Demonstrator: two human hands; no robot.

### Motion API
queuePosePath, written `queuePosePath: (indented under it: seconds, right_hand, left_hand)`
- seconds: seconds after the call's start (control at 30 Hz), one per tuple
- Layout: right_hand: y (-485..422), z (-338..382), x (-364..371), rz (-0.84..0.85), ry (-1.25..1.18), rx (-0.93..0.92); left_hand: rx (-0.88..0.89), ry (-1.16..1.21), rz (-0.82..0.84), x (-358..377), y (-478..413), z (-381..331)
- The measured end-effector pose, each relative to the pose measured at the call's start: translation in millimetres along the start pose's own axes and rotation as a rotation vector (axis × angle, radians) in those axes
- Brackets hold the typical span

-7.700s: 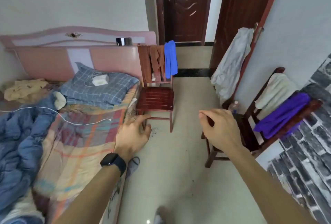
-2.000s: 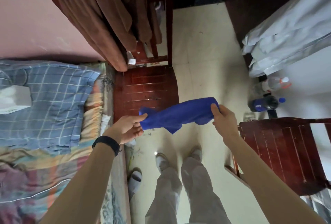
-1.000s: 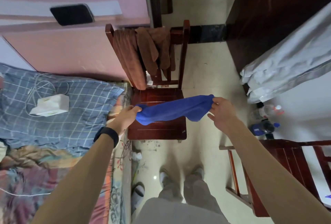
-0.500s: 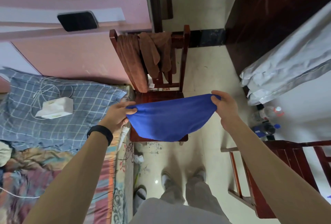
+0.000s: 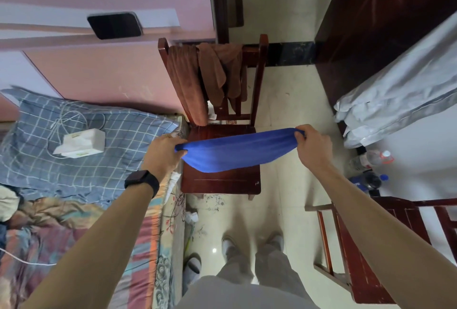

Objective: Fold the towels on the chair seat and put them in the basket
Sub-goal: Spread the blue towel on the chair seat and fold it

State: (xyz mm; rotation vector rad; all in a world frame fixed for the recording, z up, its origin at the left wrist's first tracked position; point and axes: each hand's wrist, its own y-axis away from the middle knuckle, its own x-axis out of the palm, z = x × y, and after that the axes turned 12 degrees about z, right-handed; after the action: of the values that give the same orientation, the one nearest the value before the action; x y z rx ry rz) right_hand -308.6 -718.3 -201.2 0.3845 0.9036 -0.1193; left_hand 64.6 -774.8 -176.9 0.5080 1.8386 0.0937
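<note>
Over the chair seat point(image 5: 222, 182), blue towel point(image 5: 237, 151) hangs stretched between my hands; left hand point(image 5: 163, 153) pinches its 9 o'clock end; right hand point(image 5: 312, 146) grips its 3 o'clock end; brown towels point(image 5: 188, 81) drape the chair back point(image 5: 258, 81) at 12 o'clock.

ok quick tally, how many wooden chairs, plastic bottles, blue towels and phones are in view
wooden chairs: 2, one ahead, one at the right
plastic bottles: 2, one clear, one dark blue
blue towel: 1
phone: 1
total: 6
</note>
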Motion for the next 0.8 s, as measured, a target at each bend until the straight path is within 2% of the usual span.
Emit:
queuePosePath:
  seconds: [0.13,0.3,0.47,0.6,0.8]
  right_hand:
    - [1,-4,6,-0.006,0.119,-0.061]
    - [8,-20,26,0.033,0.231,-0.087]
    - [18,-45,46,0.116,0.325,-0.148]
    - [4,-68,62,0.213,0.337,-0.090]
    - [-70,-55,108,0.256,0.013,0.106]
  left_hand:
    - [-0.010,-0.119,0.016,7,6,16]
    - [-0.040,-0.219,0.168,25,19,25]
    - [-0.105,-0.089,0.345,42,20,39]
    - [-0.255,0.177,0.224,47,5,48]
    - [-0.389,0.190,0.125,87,-66,65]
